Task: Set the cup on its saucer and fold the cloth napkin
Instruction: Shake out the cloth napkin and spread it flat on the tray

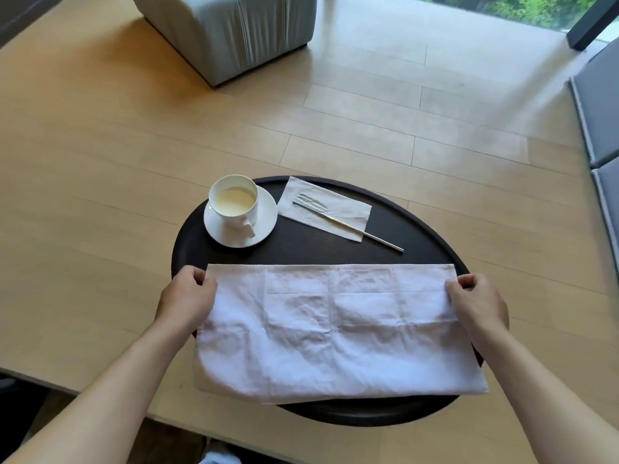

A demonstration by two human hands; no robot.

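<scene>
The round dark worktop (402,229) carries one cup (233,201), one saucer (264,226), one cloth napkin (335,333), one paper napkin (335,209) and one fork (348,224). Two hands, the left hand (187,299) and right hand (477,304), are at the cloth napkin's far corners. One grey ottoman (231,31) stands beyond the worktop.

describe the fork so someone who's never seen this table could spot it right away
Look at the round dark table. Right of the cup and its saucer lies a small paper napkin, and the fork rests diagonally across it. It is the only thin, silvery metal piece there.
</scene>
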